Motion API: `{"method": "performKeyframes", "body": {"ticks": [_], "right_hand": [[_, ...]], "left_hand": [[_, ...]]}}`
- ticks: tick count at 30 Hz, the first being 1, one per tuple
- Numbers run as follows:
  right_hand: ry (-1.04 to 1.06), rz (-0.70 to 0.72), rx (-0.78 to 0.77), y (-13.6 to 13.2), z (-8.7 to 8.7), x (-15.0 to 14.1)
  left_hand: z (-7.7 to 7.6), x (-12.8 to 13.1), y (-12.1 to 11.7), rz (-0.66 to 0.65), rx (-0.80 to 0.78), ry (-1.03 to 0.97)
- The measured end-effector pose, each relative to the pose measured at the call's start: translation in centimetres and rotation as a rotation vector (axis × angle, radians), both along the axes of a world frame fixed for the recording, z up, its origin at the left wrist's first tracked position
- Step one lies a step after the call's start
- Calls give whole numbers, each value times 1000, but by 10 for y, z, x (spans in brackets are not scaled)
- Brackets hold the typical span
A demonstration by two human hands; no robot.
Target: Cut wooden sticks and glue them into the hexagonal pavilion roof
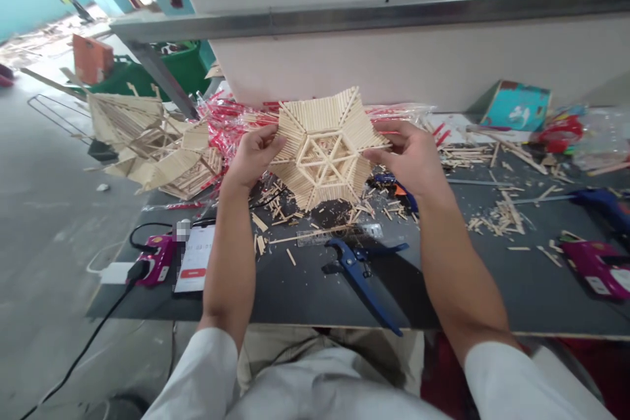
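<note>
Holding: the left hand [254, 156] has thumb and fingers closed on the left edge of a star-shaped stick panel [327, 161]; the right hand [412, 156] is closed the same way on its right edge.
Stick panel: raised between the two hands over the dark table [467, 305], its face turned toward the wearer (six spokes cross the opening at its middle).
Sticks: short offcuts [504, 216] lie scattered below the panel and out to the right.
Cutter: a blue hand cutter [364, 279] rests near the table's front edge, just beside a clear ruler [339, 235].
Phone: a lit phone [195, 259] lies by the left forearm, with a purple power strip [160, 262] and its plugs next to it.
Left end: a larger stick structure [165, 138], near red-and-clear plastic wrapping [229, 128].
Right end: a second purple strip [595, 266], a blue-handled tool [603, 210] (partly cut off by the frame) and, toward the wall, a turquoise box [522, 106].
</note>
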State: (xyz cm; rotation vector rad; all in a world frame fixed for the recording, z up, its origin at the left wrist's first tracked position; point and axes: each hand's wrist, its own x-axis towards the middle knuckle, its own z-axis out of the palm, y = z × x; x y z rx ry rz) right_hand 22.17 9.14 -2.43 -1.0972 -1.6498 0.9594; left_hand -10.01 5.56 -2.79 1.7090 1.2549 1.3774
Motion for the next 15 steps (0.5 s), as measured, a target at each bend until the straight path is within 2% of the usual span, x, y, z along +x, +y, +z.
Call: {"method": "performKeyframes", "body": {"ticks": [6, 15], "right_hand": [[24, 9, -39, 2, -6, -6], [-17, 8, -47, 3, -11, -6]], "left_hand": [[-5, -4, 5, -32, -23, -61], [-10, -5, 6, -17, -72, -47]]}}
